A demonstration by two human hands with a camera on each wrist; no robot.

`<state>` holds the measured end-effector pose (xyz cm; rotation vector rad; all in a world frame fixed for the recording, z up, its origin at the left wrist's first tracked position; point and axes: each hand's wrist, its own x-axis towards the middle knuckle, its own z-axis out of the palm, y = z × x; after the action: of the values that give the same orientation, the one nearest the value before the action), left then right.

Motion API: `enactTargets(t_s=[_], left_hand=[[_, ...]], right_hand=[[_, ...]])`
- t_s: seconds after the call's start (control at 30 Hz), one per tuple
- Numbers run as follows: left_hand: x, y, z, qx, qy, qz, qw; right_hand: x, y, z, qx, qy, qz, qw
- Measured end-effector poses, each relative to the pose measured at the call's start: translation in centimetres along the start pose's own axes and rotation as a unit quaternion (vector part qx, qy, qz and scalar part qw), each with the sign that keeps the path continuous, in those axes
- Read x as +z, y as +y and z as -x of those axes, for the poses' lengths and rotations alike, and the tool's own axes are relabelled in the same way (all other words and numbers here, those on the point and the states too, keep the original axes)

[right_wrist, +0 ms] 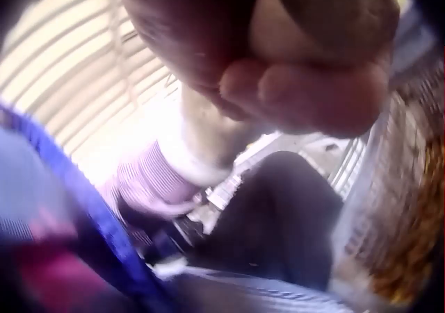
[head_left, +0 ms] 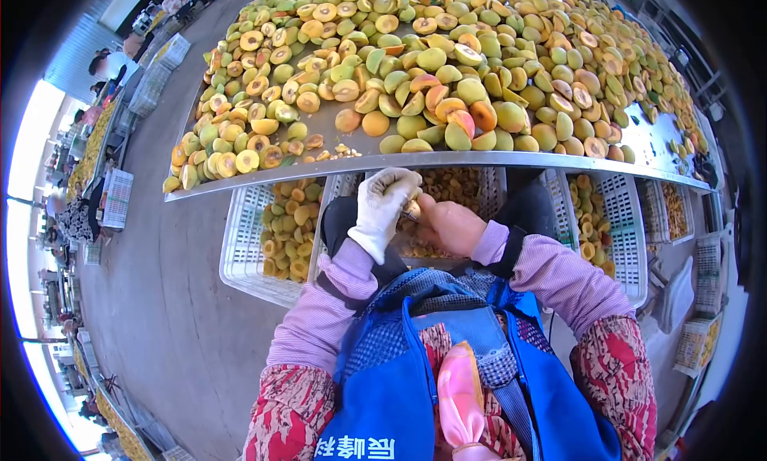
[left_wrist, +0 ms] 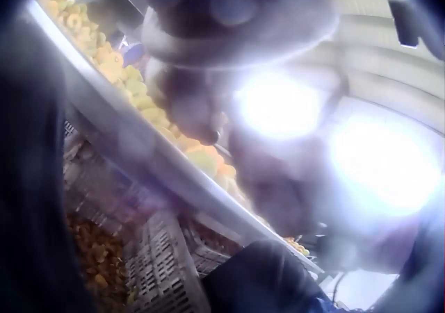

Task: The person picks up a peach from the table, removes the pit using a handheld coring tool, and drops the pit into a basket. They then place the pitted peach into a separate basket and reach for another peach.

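1. White cotton covers the left hand (head_left: 382,209), whose gloved fingers are curled round a small fruit (head_left: 411,209); the glove is probably worn for grip on wet flesh, though that is a judgement.
2. The bare right hand (head_left: 453,225) is pressed up against the same fruit from the right, fingers folded in. Whether a blade is held in it cannot be told.
3. The fruit is held just below the near edge of the metal table (head_left: 447,159), directly above a white slatted crate (head_left: 447,191) filled with small brown pieces, apparently so that whatever is removed drops straight in.
4. Halved and whole yellow-green fruit (head_left: 431,69) is heaped across the table, within easy reach beyond the hands.
5. Further crates (head_left: 248,245) of cut halves are set to the left and right below the table.
6. In the right wrist view the folded bare fingers (right_wrist: 306,91) are seen close up, blurred.
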<state>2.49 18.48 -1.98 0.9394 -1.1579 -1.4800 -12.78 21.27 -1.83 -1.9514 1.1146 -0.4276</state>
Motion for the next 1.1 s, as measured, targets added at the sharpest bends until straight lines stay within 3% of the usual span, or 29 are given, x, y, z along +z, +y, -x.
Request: enactTargets(t_s=[0.07,0.13,0.2,0.27,0.33,0.4,0.47,0.5,0.53,0.6,0.67,0.7,0.73,0.77,0.8,0.83,0.87,0.93,1.0,1.1], left_hand=[[0.3,-0.6,-0.7,-0.054,0.129,0.169,0.976],[0.4,-1.0,-0.9,-0.073,0.164,0.167,0.969],[0.5,-1.9,-1.4,-0.125,0.259,0.225,0.931],[-0.4,-3.9,-1.9,-0.137,0.260,0.268,0.917],[-0.6,-4.2,-2.1,-0.158,0.236,0.363,0.887],[0.8,-4.0,-1.9,-0.190,0.300,0.393,0.848],[0.1,-2.8,-1.3,-0.185,0.290,0.378,0.860],[-1.0,-2.6,-0.5,-0.069,0.279,0.234,0.929],[-2.2,-2.2,-0.3,0.052,0.257,0.081,0.962],[-5.2,1.9,-0.3,0.040,0.336,0.201,0.919],[-12.0,0.9,-0.9,0.047,0.408,-0.035,0.911],[-13.4,2.1,-0.9,0.055,0.452,-0.276,0.846],[-13.9,3.2,-0.9,0.058,0.468,-0.499,0.727],[-14.1,4.1,-1.4,0.068,0.448,-0.547,0.703],[-14.0,4.6,-2.3,0.069,0.450,-0.548,0.702],[-13.6,5.1,-3.6,0.104,0.358,-0.602,0.706],[-13.1,5.5,-5.0,0.136,0.261,-0.648,0.702],[-11.3,5.8,-8.3,0.069,0.169,-0.655,0.733],[-10.7,4.9,-12.5,-0.001,0.057,-0.693,0.719],[-10.9,1.5,-17.0,-0.018,0.001,-0.724,0.689]], right_hand=[[-0.3,-0.6,-0.7,0.007,0.061,0.127,0.990],[0.0,0.4,-1.6,-0.006,0.055,0.115,0.992],[-0.3,0.8,-2.0,0.006,0.021,0.191,0.981],[-0.7,0.0,-2.5,0.034,0.001,0.225,0.974],[-0.9,-0.3,-3.3,0.058,0.045,0.233,0.970],[-0.3,0.1,-3.8,0.023,0.065,0.281,0.957],[0.3,0.7,-3.7,0.063,0.099,0.229,0.966],[0.8,1.2,-3.0,0.055,0.129,0.198,0.970],[1.4,2.1,-2.2,0.051,0.129,0.199,0.970],[2.9,3.9,-0.3,0.053,0.188,0.127,0.972],[4.1,4.7,1.6,0.145,0.067,0.145,0.976],[8.2,10.5,3.3,0.075,0.002,0.176,0.982],[8.5,10.4,3.3,0.005,-0.065,0.205,0.977],[8.3,10.7,2.7,0.002,-0.062,0.205,0.977],[8.2,10.8,2.2,0.129,-0.084,0.168,0.974],[6.9,8.9,1.5,0.254,-0.108,0.130,0.953],[6.8,9.1,1.3,0.250,-0.112,0.130,0.953],[6.9,10.0,1.2,0.152,-0.334,0.204,0.907],[8.4,11.4,1.4,0.155,-0.154,0.161,0.962],[6.4,9.0,0.5,0.239,-0.092,0.046,0.965]])
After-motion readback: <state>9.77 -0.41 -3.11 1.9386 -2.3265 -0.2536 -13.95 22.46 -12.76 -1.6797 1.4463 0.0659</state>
